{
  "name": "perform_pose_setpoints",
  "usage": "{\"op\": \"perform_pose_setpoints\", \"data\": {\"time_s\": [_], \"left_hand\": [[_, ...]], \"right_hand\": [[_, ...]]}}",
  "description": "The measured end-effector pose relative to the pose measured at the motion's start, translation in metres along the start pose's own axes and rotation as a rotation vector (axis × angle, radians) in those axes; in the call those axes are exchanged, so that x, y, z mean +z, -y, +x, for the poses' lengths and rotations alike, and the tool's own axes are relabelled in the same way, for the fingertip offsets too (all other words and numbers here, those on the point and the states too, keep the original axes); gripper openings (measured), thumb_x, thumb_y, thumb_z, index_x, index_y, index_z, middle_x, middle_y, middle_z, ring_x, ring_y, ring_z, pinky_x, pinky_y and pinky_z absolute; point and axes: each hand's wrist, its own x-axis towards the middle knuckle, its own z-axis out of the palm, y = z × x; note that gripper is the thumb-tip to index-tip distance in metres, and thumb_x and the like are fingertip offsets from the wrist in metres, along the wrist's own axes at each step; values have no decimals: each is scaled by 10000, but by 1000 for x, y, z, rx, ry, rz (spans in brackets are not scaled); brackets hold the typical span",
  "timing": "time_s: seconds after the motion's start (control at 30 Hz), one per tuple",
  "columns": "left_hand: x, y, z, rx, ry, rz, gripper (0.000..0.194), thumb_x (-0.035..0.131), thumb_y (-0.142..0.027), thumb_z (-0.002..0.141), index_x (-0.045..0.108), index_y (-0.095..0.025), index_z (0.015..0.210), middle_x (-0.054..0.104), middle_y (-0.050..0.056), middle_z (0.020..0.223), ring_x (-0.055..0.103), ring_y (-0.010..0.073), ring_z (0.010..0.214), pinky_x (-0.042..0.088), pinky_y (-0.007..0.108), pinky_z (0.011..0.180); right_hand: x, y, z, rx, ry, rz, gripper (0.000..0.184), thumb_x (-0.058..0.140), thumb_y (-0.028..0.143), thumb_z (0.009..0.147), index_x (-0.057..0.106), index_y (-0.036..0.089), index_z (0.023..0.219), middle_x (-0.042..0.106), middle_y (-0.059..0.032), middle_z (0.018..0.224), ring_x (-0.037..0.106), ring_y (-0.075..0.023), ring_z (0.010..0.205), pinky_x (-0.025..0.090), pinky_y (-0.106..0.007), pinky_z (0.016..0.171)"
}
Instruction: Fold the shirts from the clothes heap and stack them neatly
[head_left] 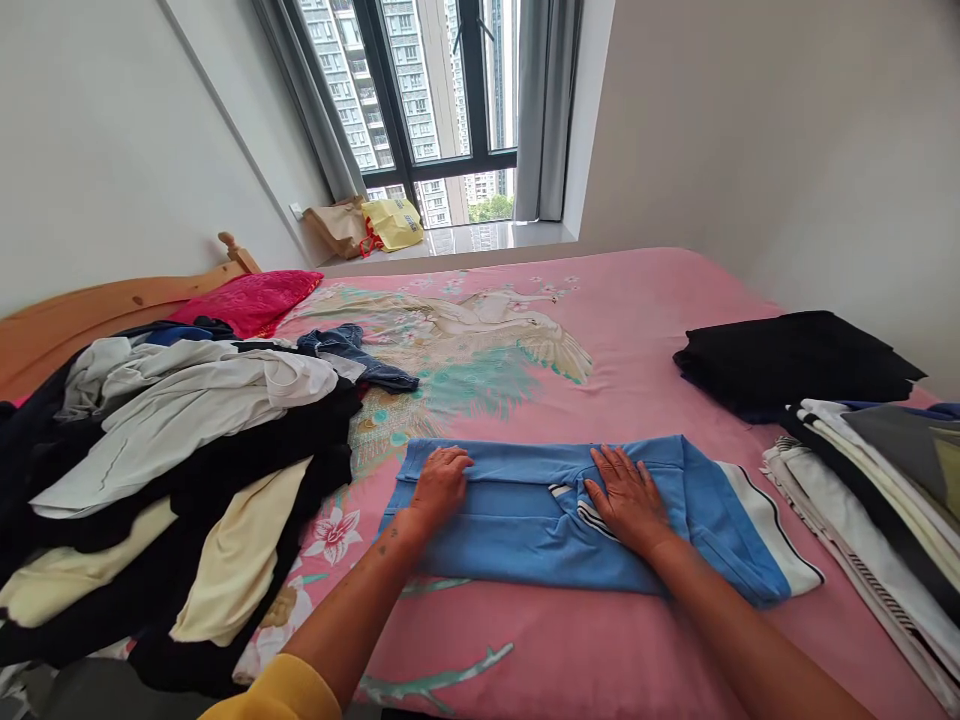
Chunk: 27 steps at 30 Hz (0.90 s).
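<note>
Blue garment (525, 545) lies partly folded on pink bed (630, 650), between loose clothes (187, 420) and folded stacks (795, 365). We see left hand (442, 485) on it, fingers bent — can't tell if that grip pinches cloth. Right hand (626, 500) presses flat near striped trim — grip released.

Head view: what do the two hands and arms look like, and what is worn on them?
The left hand and right hand are both bare, with no gloves, rings or watch visible. A plain yellow fabric sleeve covers the left arm up near the bottom edge; no right sleeve shows.
</note>
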Motion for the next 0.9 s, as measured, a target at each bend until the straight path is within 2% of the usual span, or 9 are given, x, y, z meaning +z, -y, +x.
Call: {"op": "perform_pose_setpoints", "data": {"time_s": [0.1,0.17,0.27,0.37,0.5,0.6,0.67,0.77,0.9], "left_hand": [[24,-62,23,136,54,-74,412,372,-115,858,559,-247,1201,546,-20,1326,410,97,1280,252,278,1122],[38,-95,37,183,101,-148,418,341,-257,918,458,-277,1319,451,-22,1416,319,111,1347,199,329,1152],[51,-111,46,81,178,-202,554,307,-515,904,357,-276,1401,328,25,1488,211,201,1400,102,477,1159],[52,-77,40,-75,208,-157,673,292,-605,869,342,-218,1418,293,80,1498,197,279,1400,3,556,1133],[37,7,23,-290,214,-73,730,343,-594,853,297,-156,1435,233,114,1515,141,333,1403,-93,592,1093],[19,62,7,-445,199,-35,692,322,-535,874,305,-117,1426,221,148,1514,152,344,1399,14,625,1091],[7,90,-12,-509,173,-30,624,246,-438,910,319,-74,1412,270,163,1496,209,288,1393,136,542,1121],[-7,119,-56,-519,134,-42,536,202,-292,911,412,-97,1364,378,100,1458,307,157,1360,222,347,1135],[-15,133,-120,-397,121,-50,492,294,-320,896,455,-199,1345,365,45,1469,284,169,1371,168,402,1149]], "right_hand": [[1,-1,0,-2,-7,4,549,306,446,926,356,180,1404,364,-64,1459,254,-232,1365,202,-473,1111],[1,-1,-1,-4,-4,2,553,303,455,925,359,181,1403,363,-61,1459,259,-229,1362,208,-470,1110],[2,-2,-1,-2,-8,4,561,300,465,922,350,188,1407,365,-57,1458,266,-224,1359,216,-470,1107],[2,-2,-1,-4,-14,10,562,286,463,924,340,188,1411,358,-55,1462,259,-222,1362,208,-470,1110],[1,-2,-1,-8,-15,9,558,285,462,924,352,184,1403,365,-51,1459,266,-227,1358,198,-471,1112],[1,-1,-2,-4,-21,5,552,289,453,922,363,181,1397,374,-58,1453,280,-226,1352,208,-468,1108],[2,0,-2,-4,-23,2,550,285,449,921,374,177,1391,376,-65,1452,285,-228,1350,217,-468,1105],[6,-2,-3,-5,-24,5,556,285,454,913,386,175,1383,387,-73,1444,294,-238,1345,229,-477,1096],[7,-6,-4,-4,-5,41,564,281,453,904,393,173,1380,380,-88,1446,293,-264,1348,224,-515,1090]]}}
